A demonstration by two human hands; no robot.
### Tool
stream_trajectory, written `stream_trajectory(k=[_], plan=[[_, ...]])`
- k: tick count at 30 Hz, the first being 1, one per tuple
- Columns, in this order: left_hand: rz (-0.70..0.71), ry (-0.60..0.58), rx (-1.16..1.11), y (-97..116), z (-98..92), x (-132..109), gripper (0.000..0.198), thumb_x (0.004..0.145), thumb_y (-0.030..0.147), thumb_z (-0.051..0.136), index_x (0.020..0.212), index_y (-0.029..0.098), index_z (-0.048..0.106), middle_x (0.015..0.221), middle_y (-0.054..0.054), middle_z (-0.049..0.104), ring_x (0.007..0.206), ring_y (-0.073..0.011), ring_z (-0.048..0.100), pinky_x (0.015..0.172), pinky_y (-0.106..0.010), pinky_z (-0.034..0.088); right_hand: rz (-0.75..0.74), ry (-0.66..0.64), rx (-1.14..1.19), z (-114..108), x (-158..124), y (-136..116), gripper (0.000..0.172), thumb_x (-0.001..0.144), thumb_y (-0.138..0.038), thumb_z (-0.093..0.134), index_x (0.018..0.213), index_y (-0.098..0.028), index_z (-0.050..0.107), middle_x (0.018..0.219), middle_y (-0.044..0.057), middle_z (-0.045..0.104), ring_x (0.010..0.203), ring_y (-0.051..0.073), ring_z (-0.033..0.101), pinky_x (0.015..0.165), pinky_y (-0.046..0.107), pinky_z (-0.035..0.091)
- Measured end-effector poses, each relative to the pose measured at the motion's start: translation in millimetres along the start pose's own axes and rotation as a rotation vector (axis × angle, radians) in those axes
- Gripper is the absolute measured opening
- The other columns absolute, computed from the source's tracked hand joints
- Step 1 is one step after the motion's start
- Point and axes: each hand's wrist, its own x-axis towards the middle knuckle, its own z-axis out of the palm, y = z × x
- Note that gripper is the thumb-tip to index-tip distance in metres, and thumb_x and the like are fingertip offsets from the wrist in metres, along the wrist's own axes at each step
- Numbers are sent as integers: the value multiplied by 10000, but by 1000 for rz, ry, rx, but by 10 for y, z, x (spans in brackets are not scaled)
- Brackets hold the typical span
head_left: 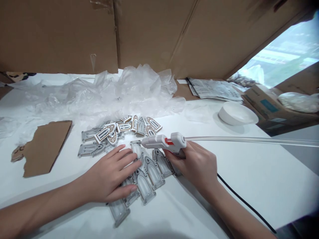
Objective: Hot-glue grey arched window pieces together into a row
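Observation:
My right hand is wrapped round the handle of a white hot glue gun with a red part near its rear. A long clear glue stick runs out of its back to the right. The nozzle points left, over the small piece by my left fingertips. My left hand lies flat with fingers spread over several grey arched window-shaped pieces. Behind them is a loose heap of similar pieces, some showing white faces with brown scrollwork.
Crumpled clear plastic spreads along the back of the white table. A torn cardboard piece lies at left. A white bowl, newspapers and a cardboard box stand at right. A black cord trails past my right forearm. Tall cardboard walls the back.

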Motion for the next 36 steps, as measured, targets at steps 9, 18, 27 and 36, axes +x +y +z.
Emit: stream_trajectory(k=[9, 18, 27, 36], plan=[[-4, 146, 84, -18, 60, -56, 382, 958, 358, 453, 1204, 91, 571, 1199, -157, 659, 1145, -316, 583, 1082, -518, 374, 17, 3, -7, -43, 16, 7, 276, 852, -390, 589, 702, -172, 668, 532, -1, 615, 504, 137, 574, 488, 256, 319], [-18, 142, 78, -52, 58, -54, 348, 958, 352, 449, 1183, 127, 589, 1194, -152, 662, 1142, -296, 604, 1066, -520, 416, 52, 3, -26, -73, 37, 43, 211, 791, -330, 580, 639, -196, 640, 499, -7, 588, 474, 127, 557, 462, 240, 309], [-11, 156, 104, -47, 53, -59, 337, 954, 335, 465, 1168, 114, 602, 1184, -154, 666, 1128, -303, 611, 1054, -519, 420, 14, 26, -20, -62, 27, 29, 237, 788, -346, 590, 616, -185, 612, 495, -16, 571, 469, 114, 540, 462, 239, 320], [11, 59, 71, -29, 35, -55, 365, 970, 335, 446, 1258, 142, 559, 1326, -120, 615, 1188, -293, 569, 1071, -506, 387, -27, 59, -7, -43, 8, 13, 262, 867, -364, 605, 720, -160, 681, 527, -4, 597, 486, 132, 560, 485, 260, 330]])
